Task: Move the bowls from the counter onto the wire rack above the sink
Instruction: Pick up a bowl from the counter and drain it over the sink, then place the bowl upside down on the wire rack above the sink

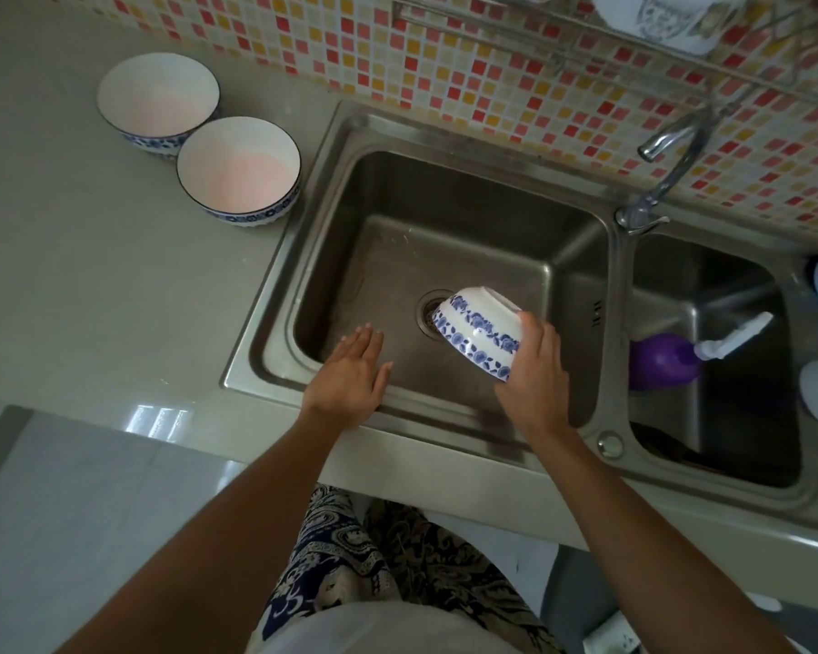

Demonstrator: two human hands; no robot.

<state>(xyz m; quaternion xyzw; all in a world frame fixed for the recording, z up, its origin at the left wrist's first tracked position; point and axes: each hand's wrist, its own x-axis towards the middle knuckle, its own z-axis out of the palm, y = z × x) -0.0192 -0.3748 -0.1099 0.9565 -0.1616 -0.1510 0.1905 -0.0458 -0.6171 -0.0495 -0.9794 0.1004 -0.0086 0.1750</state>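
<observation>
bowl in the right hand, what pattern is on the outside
White with bands of blue flowers on the bowl, in the head view.

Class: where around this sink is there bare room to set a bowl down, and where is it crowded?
Bare: the counter left of the sink, in front of the two bowls. Crowded: the right basin, holding a purple bottle.

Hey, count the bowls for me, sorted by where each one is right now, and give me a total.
Blue-and-white ceramic bowls upright on the grey counter: 2
Blue-and-white ceramic bowl tipped over the steel sink, in the right hand grip: 1
White patterned bowl on the wire rack: 1
Total: 4
</observation>
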